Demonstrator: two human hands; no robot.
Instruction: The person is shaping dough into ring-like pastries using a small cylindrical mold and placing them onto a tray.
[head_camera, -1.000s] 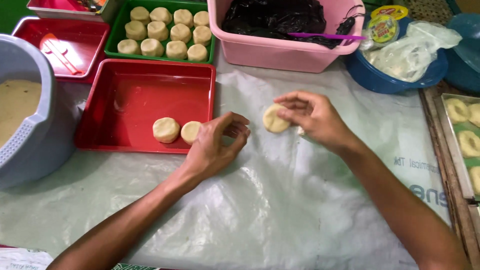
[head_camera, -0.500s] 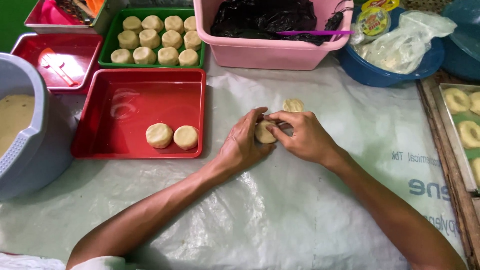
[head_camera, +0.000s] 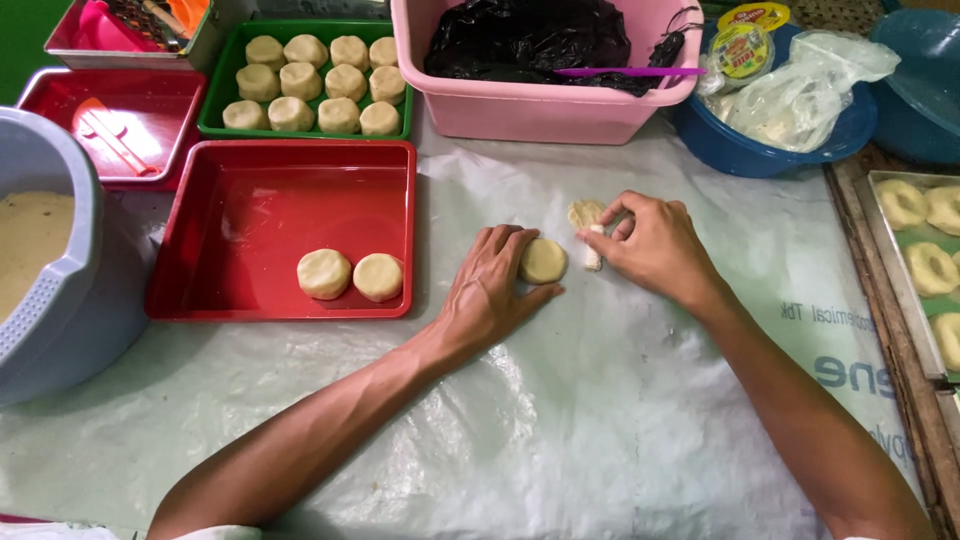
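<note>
A round, flat, pale-yellow dough disc (head_camera: 543, 261) lies on the bench, cupped by the loosely spread left hand (head_camera: 490, 295); beside it, the right hand (head_camera: 655, 245) pinches a small white stick (head_camera: 593, 250).

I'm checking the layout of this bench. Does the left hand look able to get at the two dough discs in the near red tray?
Probably yes. The left hand rests on a dough disc just right of the red tray. The two discs lie near its low rim, with nothing between.
</note>
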